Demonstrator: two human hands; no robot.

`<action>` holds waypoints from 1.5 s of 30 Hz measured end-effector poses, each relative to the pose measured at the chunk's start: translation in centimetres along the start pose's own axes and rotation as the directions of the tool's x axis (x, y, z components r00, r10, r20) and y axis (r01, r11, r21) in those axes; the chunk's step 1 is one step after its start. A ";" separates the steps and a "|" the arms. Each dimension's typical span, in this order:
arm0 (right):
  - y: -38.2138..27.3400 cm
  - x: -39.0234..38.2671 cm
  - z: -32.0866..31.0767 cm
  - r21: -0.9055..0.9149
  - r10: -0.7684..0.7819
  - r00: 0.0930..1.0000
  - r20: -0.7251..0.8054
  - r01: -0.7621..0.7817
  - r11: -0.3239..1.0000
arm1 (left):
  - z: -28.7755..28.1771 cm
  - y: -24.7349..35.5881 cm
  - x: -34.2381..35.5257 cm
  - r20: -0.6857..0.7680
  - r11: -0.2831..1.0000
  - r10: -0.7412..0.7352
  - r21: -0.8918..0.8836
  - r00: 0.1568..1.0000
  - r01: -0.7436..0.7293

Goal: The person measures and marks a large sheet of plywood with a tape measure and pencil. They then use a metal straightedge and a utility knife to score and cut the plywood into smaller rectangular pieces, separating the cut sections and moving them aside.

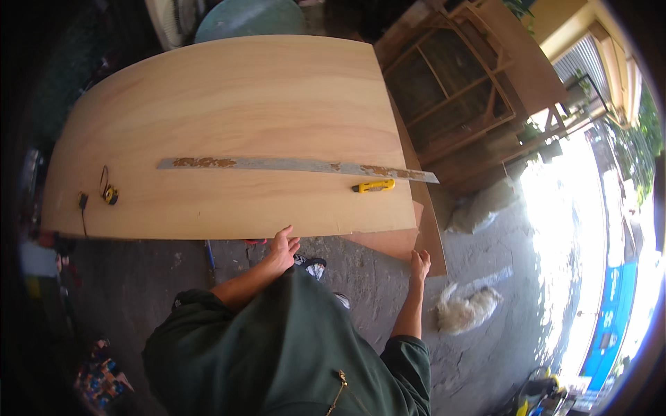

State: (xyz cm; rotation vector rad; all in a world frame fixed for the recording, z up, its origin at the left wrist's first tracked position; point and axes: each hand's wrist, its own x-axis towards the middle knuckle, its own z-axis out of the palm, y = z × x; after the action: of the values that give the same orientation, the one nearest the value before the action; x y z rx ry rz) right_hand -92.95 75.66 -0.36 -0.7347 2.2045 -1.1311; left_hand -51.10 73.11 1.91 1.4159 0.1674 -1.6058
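While your left hand (282, 250) meets the near edge of the pale plywood sheet (236, 118), its fingers loosely spread and half curled, your right hand (420, 264) is at the near edge of the reddish-brown sheet (381, 241), fingers bent; you cannot tell from this view whether it pinches that edge. The plywood lies flat in front of you, and the reddish-brown piece shows below its near right corner. Across the plywood runs a worn metal straightedge (284, 164), its right end reaching past the side edge, with a yellow utility knife (374, 186) just on your side of it. A tape measure (111, 195) sits near the left end, and a white shaggy dog (470, 310) lies on the floor (361, 274) to your right.
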 end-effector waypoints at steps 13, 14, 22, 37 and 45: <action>2.8 -0.1 -3.2 0.416 -0.063 0.961 0.269 -0.057 0.908 | 0.9 1.7 -2.0 -0.087 0.996 0.040 -0.080 0.995 -0.047; 5.8 0.1 -5.8 0.434 -0.063 0.970 0.235 -0.046 0.900 | 1.2 1.9 -2.0 -0.067 0.995 0.057 -0.075 0.996 -0.062; 21.4 -13.4 -31.8 0.437 0.121 0.992 -0.038 -0.093 0.895 | 0.6 2.7 -2.6 0.011 0.978 0.140 -0.156 0.990 -0.137; 24.6 -44.2 -27.8 0.490 0.256 0.930 -0.264 -0.099 0.866 | -0.4 3.8 -3.5 0.248 0.978 -0.019 -0.195 0.969 0.069; 20.8 -58.2 -21.4 0.494 0.254 0.876 -0.411 -0.020 0.869 | -13.1 6.5 -1.9 0.148 0.971 -0.008 -0.237 0.989 0.044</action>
State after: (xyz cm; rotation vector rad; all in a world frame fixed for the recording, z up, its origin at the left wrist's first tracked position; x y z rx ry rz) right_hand -71.36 137.10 5.66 -0.0818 2.1454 -1.8286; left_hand -37.63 79.14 2.32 1.1114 0.2849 -1.6440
